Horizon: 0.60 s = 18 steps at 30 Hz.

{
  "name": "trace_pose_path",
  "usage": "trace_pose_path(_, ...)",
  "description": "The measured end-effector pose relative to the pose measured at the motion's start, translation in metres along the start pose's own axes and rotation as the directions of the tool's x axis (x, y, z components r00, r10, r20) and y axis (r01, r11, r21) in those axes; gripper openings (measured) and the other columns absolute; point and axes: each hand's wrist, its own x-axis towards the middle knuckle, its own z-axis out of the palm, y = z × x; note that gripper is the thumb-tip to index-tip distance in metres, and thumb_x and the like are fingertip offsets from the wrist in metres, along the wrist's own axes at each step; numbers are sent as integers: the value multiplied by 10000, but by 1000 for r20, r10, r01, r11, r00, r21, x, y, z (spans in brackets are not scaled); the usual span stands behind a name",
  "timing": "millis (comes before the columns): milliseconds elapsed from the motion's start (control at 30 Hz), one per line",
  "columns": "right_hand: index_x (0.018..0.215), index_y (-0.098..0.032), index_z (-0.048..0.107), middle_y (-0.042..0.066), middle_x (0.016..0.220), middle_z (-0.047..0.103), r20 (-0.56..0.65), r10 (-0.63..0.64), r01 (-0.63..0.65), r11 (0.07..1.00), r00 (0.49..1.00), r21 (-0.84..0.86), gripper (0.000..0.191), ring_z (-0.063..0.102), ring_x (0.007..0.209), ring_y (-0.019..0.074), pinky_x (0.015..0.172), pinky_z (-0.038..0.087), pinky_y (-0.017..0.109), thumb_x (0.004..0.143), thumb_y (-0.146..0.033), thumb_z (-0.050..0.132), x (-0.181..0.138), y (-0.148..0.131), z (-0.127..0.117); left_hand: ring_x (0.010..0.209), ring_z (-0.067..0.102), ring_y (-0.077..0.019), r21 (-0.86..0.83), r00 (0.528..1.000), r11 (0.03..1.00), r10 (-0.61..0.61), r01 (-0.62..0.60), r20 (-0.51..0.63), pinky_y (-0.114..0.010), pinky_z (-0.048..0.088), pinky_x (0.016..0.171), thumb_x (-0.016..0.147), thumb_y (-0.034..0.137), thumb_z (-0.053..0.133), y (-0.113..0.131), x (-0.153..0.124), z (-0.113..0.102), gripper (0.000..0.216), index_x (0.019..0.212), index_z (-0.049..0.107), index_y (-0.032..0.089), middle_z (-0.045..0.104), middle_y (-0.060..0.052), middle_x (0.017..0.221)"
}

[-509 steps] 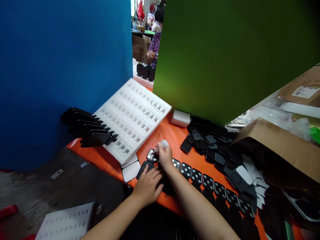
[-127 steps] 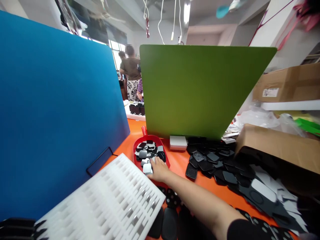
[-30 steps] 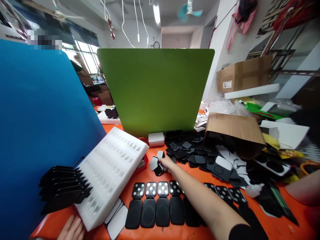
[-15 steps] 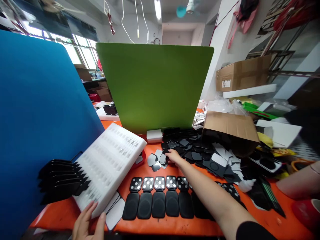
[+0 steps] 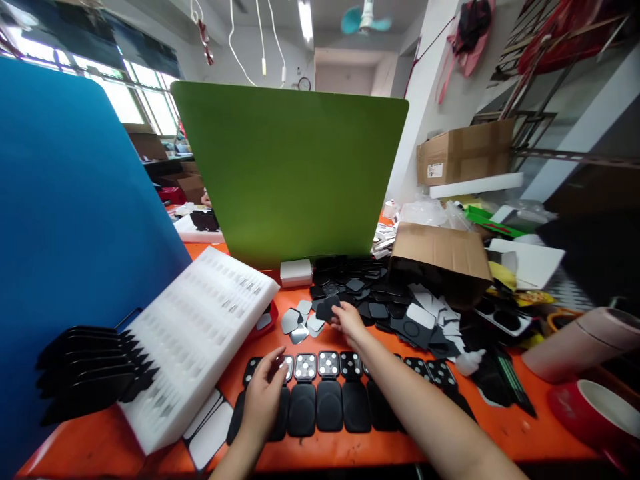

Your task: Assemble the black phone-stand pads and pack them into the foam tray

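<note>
My right hand (image 5: 350, 321) reaches out over the orange table (image 5: 500, 433) and pinches a small black square piece (image 5: 327, 309) beside a little heap of grey mirror-like pieces (image 5: 300, 323). My left hand (image 5: 264, 399) lies with spread fingers on the left end of a row of black holders (image 5: 330, 400), whose heads carry white-dotted squares (image 5: 329, 364). The row runs along the table's near edge and on under my right forearm.
A white foam tray (image 5: 195, 333) leans at the left, with stacked black parts (image 5: 85, 373) beside it. Blue (image 5: 75, 220) and green (image 5: 295, 173) screens stand behind. A pile of black pieces (image 5: 380, 300), an open carton (image 5: 440, 253), a red cup (image 5: 595, 407) and another person's arm (image 5: 580, 340) are at the right.
My left hand left the foam tray's corner and came to rest on the row of holders. My right hand picked up a black piece by the grey heap. The view shifted left.
</note>
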Motion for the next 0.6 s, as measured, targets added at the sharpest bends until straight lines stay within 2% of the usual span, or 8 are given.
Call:
trace_pose_path(67, 811, -184, 497, -28, 620, 542, 62, 13, -15, 1000, 998, 24, 96, 529, 500, 75, 465, 427, 176, 739, -245, 517, -25, 1, 5, 1046, 533, -238, -165, 983, 970, -167, 178, 77, -331, 426, 858, 687, 372, 611, 6, 8, 20, 494, 1129, 515, 175, 533, -122, 1179)
trace_pose_path(133, 825, -182, 514, -24, 605, 546, 130, 32, -35, 999, 991, 25, 135, 534, 504, 100, 469, 433, 209, 713, -249, 546, -51, 7, 7, 942, 596, -222, -267, 938, 904, -291, 335, 191, -312, 465, 765, 672, 388, 626, 10, 10, 37, 515, 1136, 505, 201, 542, -120, 1170)
trace_pose_path(167, 838, -185, 519, -21, 612, 554, 163, 28, -30, 1000, 986, 6, 148, 536, 511, 112, 474, 429, 220, 706, -248, 548, -63, 11, 7, 874, 622, -209, -279, 912, 877, -328, 390, 245, -296, 476, 711, 666, 400, 630, 11, 8, 43, 499, 1111, 517, 205, 565, -118, 1133)
trace_pose_path(233, 806, -192, 534, -13, 643, 566, 189, -59, 84, 989, 980, -125, 113, 541, 566, 129, 520, 418, 234, 704, -242, 542, -86, 19, -1, 743, 643, -185, -218, 873, 868, -368, 445, 319, -257, 472, 609, 628, 420, 659, 8, 1, 49, 457, 1008, 565, 184, 626, -106, 980)
trace_pose_path(333, 634, -186, 536, 0, 691, 566, 194, -278, 337, 822, 941, -459, 107, 523, 683, 146, 620, 382, 238, 700, -265, 564, -116, 32, -26, 581, 607, -153, -42, 839, 906, -372, 422, 397, -212, 418, 478, 566, 455, 693, -3, -17, 47, 422, 840, 599, 148, 632, -51, 711)
trace_pose_path(400, 581, -182, 531, -9, 661, 551, 257, -259, 362, 738, 931, -569, 178, 499, 664, 138, 609, 358, 226, 712, -297, 565, -135, 41, -46, 526, 564, -139, 52, 810, 928, -348, 369, 472, -208, 387, 448, 566, 488, 678, -11, -33, 44, 409, 777, 602, 146, 596, -15, 616)
trace_pose_path(500, 609, -182, 545, -39, 575, 508, 284, -91, 239, 803, 955, -546, 184, 453, 563, 107, 529, 324, 198, 723, -325, 557, -159, 51, -71, 511, 517, -130, 144, 774, 948, -316, 285, 549, -218, 380, 466, 600, 506, 642, -15, -57, 48, 379, 726, 609, 150, 557, 15, 558)
trace_pose_path(600, 619, -175, 540, -47, 563, 497, 202, -51, 141, 874, 978, -464, 183, 439, 549, 98, 508, 314, 188, 697, -333, 589, -175, 55, -91, 547, 522, -146, 187, 745, 950, -312, 251, 589, -228, 395, 494, 648, 517, 589, -9, -72, 62, 378, 744, 621, 153, 571, 7, 575)
